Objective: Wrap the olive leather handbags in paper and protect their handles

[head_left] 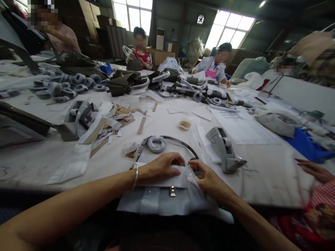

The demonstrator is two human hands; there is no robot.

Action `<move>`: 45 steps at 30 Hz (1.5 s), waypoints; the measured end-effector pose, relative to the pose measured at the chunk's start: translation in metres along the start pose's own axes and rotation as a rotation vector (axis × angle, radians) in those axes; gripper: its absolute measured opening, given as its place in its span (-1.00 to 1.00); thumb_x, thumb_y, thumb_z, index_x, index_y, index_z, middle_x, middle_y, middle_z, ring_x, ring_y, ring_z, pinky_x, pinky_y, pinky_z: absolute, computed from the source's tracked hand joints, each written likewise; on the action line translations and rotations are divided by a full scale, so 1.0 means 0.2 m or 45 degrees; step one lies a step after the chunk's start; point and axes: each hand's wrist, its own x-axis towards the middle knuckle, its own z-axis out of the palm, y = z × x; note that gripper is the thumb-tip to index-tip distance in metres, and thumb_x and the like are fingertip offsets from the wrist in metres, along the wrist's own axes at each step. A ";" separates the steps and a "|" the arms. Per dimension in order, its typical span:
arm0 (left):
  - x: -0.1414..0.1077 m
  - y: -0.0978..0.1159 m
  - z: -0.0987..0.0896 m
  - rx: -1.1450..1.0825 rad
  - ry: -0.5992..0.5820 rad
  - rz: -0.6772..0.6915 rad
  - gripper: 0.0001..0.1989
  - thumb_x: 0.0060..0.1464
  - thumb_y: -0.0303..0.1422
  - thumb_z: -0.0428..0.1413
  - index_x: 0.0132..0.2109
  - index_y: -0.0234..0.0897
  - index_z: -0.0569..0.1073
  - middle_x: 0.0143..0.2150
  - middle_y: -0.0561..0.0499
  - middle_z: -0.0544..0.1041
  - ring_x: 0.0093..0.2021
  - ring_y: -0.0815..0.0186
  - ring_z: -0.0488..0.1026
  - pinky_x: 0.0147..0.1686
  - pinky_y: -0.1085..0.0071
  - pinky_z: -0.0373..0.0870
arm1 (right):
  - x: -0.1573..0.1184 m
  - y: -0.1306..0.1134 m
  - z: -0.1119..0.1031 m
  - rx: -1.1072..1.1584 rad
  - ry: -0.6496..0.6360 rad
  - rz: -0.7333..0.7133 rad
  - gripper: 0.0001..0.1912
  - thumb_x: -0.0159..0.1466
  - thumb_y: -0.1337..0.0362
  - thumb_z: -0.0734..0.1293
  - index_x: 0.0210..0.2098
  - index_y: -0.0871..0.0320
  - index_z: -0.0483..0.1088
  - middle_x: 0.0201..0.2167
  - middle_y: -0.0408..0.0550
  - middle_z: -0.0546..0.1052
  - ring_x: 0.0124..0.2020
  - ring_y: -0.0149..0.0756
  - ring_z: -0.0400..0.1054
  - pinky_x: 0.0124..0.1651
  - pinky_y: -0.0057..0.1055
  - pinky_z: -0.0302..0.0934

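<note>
A handbag (pixel 154 200) lies at the table's near edge, its front covered by pale wrapping and a small metal clasp (pixel 172 191) showing. My left hand (pixel 163 169) is curled over the bag's top edge, thumb on the white sheet and fingers bent behind it. On the right side of the bag, my right hand (pixel 208 177) pinches clear plastic film (pixel 194 179) near the top corner. The bag's partly wrapped handle (pixel 183 141) arches away behind both hands. Inside that arch sits a coiled, wrapped strap (pixel 157 144). Some fingertips are hidden.
A grey tape dispenser (pixel 222 150) stands right, another dispenser (pixel 80 118) left. Paper scraps (pixel 117 120) and a small dish (pixel 184 124) lie ahead. Dark bags (pixel 123 83) and wrapped coils (pixel 56 89) are heaped farther back. Another person's hand (pixel 315 170) rests at right.
</note>
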 end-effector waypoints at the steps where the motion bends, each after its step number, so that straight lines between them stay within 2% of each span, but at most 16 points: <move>1: 0.00 0.00 0.00 0.017 0.006 0.010 -0.62 -0.08 -0.54 0.18 -0.05 -0.28 0.48 -0.16 0.01 0.54 -0.14 0.28 0.47 -0.07 0.36 0.40 | 0.01 0.00 0.00 -0.015 0.009 0.005 -0.28 -0.05 0.24 0.47 0.10 0.06 0.24 -0.03 -0.06 0.43 -0.66 -0.57 0.20 -0.67 -0.49 0.04; 4: 0.02 0.01 0.00 0.109 0.011 0.056 -0.63 -0.09 -0.54 0.19 -0.06 -0.29 0.50 -0.18 0.01 0.53 -0.15 0.27 0.45 -0.09 0.37 0.39 | 0.03 0.00 -0.01 -0.060 -0.001 0.003 -0.26 -0.04 0.22 0.47 0.12 0.04 0.22 -0.01 -0.05 0.42 -0.67 -0.57 0.22 -0.69 -0.48 0.06; 8: 0.05 0.03 0.00 0.197 -0.050 0.057 -0.63 -0.08 -0.53 0.19 -0.06 -0.29 0.50 -0.19 0.00 0.52 -0.20 0.28 0.44 -0.17 0.40 0.38 | 0.05 0.02 -0.02 -0.217 0.035 -0.004 -0.29 0.03 0.13 0.45 0.15 0.05 0.22 -0.18 -0.15 0.45 -0.69 -0.54 0.17 -0.69 -0.47 0.05; 12: 0.09 0.03 0.03 0.187 -0.130 -0.019 -0.59 -0.14 -0.54 0.21 -0.06 -0.26 0.51 -0.21 0.03 0.51 -0.26 0.32 0.43 -0.26 0.44 0.37 | 0.05 0.04 -0.04 -0.425 0.111 -0.138 -0.28 0.06 0.17 0.46 0.18 0.09 0.25 -0.36 -0.21 0.47 -0.45 -0.36 0.36 -0.43 -0.45 0.22; 15: 0.11 0.01 0.06 0.066 -0.113 -0.095 -0.60 -0.11 -0.54 0.19 -0.05 -0.25 0.52 -0.31 0.07 0.46 -0.30 0.34 0.41 -0.30 0.46 0.35 | 0.04 0.07 -0.05 -0.385 0.083 -0.168 -0.18 0.09 0.17 0.45 0.29 0.11 0.14 -0.30 -0.15 0.53 -0.33 -0.27 0.42 -0.30 -0.39 0.28; 17: 0.11 0.00 0.08 -0.038 -0.086 -0.119 -0.62 -0.09 -0.55 0.16 -0.06 -0.27 0.51 -0.35 0.08 0.44 -0.34 0.36 0.41 -0.34 0.49 0.34 | 0.04 0.09 -0.05 -0.255 0.025 -0.151 -0.10 0.11 0.14 0.44 0.35 0.09 0.02 -0.20 -0.10 0.54 -0.32 -0.26 0.45 -0.31 -0.38 0.30; 19: 0.11 0.00 0.09 -0.115 -0.045 -0.111 -0.64 -0.10 -0.58 0.14 -0.09 -0.30 0.51 -0.35 0.08 0.43 -0.35 0.38 0.41 -0.36 0.50 0.34 | 0.05 0.10 -0.05 -0.140 -0.050 -0.140 -0.07 0.10 0.15 0.46 0.35 0.09 -0.01 -0.18 -0.07 0.53 -0.36 -0.28 0.44 -0.36 -0.40 0.29; 21: 0.11 0.00 0.10 -0.149 -0.012 -0.110 -0.65 -0.11 -0.59 0.14 -0.10 -0.32 0.51 -0.35 0.07 0.44 -0.34 0.38 0.42 -0.36 0.51 0.35 | 0.07 0.10 -0.05 -0.083 -0.150 -0.129 -0.09 0.06 0.20 0.48 0.32 0.09 0.04 -0.28 -0.14 0.52 -0.46 -0.35 0.39 -0.44 -0.44 0.24; 24: 0.10 0.02 0.09 -0.073 -0.044 -0.122 -0.65 -0.08 -0.57 0.15 -0.09 -0.31 0.50 -0.33 0.05 0.48 -0.34 0.35 0.44 -0.35 0.49 0.37 | 0.08 0.07 -0.07 -0.041 -0.284 -0.073 -0.14 0.03 0.28 0.47 0.27 0.09 0.11 -0.48 -0.28 0.44 -0.62 -0.47 0.21 -0.57 -0.51 0.08; 27: 0.09 0.05 0.05 0.195 -0.114 -0.024 -0.69 -0.02 -0.47 0.19 -0.06 -0.29 0.50 -0.20 -0.01 0.55 -0.23 0.27 0.48 -0.20 0.40 0.39 | 0.06 0.03 -0.10 -0.017 -0.349 -0.036 -0.19 0.01 0.33 0.42 0.24 0.11 0.15 -0.40 -0.22 0.48 -0.57 -0.46 0.23 -0.55 -0.53 0.06; 29: 0.08 0.06 0.04 0.377 -0.151 0.053 -0.72 0.06 -0.40 0.18 -0.04 -0.27 0.50 -0.13 -0.04 0.58 -0.15 0.21 0.49 -0.11 0.34 0.37 | 0.04 -0.01 -0.13 -0.035 -0.368 -0.021 -0.23 0.00 0.36 0.38 0.22 0.10 0.18 -0.30 -0.17 0.50 -0.52 -0.46 0.25 -0.53 -0.55 0.07; 31: 0.08 0.06 0.03 0.493 -0.170 0.097 -0.74 0.13 -0.37 0.14 -0.02 -0.26 0.50 -0.10 -0.07 0.58 -0.12 0.17 0.49 -0.09 0.32 0.36 | 0.02 -0.03 -0.16 -0.075 -0.378 0.012 -0.27 0.01 0.34 0.35 0.20 0.08 0.20 -0.31 -0.18 0.48 -0.56 -0.50 0.19 -0.57 -0.56 0.02; 35: 0.07 0.06 0.03 0.566 -0.197 0.161 -0.73 0.15 -0.42 0.11 0.00 -0.27 0.49 -0.07 -0.08 0.57 -0.09 0.18 0.49 -0.06 0.35 0.35 | 0.01 -0.06 -0.19 -0.219 -0.359 0.088 -0.37 0.03 0.21 0.39 0.11 0.11 0.27 -0.48 -0.28 0.36 -0.66 -0.53 0.08 -0.64 -0.54 -0.06; 39: 0.03 0.11 0.00 0.521 -0.233 0.124 -0.71 0.15 -0.47 0.09 0.04 -0.26 0.46 -0.09 -0.05 0.58 -0.11 0.20 0.51 -0.07 0.37 0.38 | 0.02 -0.10 -0.22 -0.391 -0.326 0.090 -0.59 0.02 0.16 0.38 -0.14 0.16 0.41 -0.64 -0.31 0.22 -0.67 -0.49 0.05 -0.63 -0.51 -0.12; 42: -0.05 0.15 -0.05 0.622 -0.130 0.119 -0.66 0.15 -0.48 0.09 0.08 -0.26 0.43 -0.05 -0.07 0.55 -0.05 0.16 0.50 0.01 0.30 0.37 | 0.04 -0.10 -0.25 -0.493 -0.290 0.024 -0.69 0.02 0.20 0.35 -0.24 0.15 0.47 -0.66 -0.28 0.20 -0.63 -0.46 0.03 -0.59 -0.49 -0.15; 45: -0.17 0.14 -0.11 0.646 0.154 0.105 -0.64 0.15 -0.48 0.10 0.11 -0.28 0.40 0.08 -0.12 0.47 0.09 0.15 0.42 0.14 0.24 0.31 | 0.08 -0.07 -0.29 -0.664 -0.164 -0.083 -0.74 -0.02 0.29 0.33 -0.30 0.10 0.51 -0.63 -0.21 0.28 -0.57 -0.39 0.11 -0.53 -0.46 -0.07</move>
